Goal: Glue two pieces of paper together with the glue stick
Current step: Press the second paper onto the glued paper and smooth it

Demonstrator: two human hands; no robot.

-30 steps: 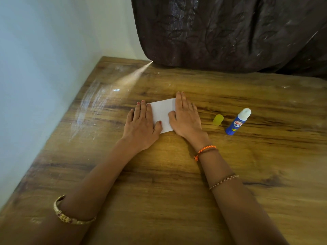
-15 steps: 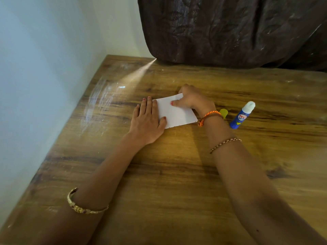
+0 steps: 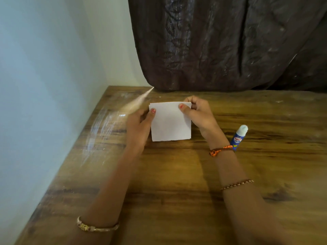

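Left to right. A pale wall (image 3: 44,85) bounds the table (image 3: 177,200) along its left edge, and the two meet in the far left corner. A glare streak lies on the wood near that edge. A bangle (image 3: 97,227) circles the left forearm low in the view.

The left hand (image 3: 139,128) grips the left edge of the white paper (image 3: 170,122), thumb on the facing side and fingers behind. The paper is held squarely toward the viewer, its lower edge near or at the table surface; contact there cannot be told. Whether it is one sheet or two laid together cannot be told either.

The right hand (image 3: 198,114) pinches the upper right corner of the paper, thumb in front and fingers curled behind. Both hands are thus closed on the same sheet, one at each side edge.

An orange thread band (image 3: 221,150) sits at the right wrist and a beaded bracelet (image 3: 237,184) further down the forearm. The glue stick (image 3: 238,137) lies on the table just right of that wrist, white end pointing away, apart from the paper.

A dark curtain (image 3: 230,41) hangs along the far edge. Bare wood extends near the viewer and to the right of the glue stick.
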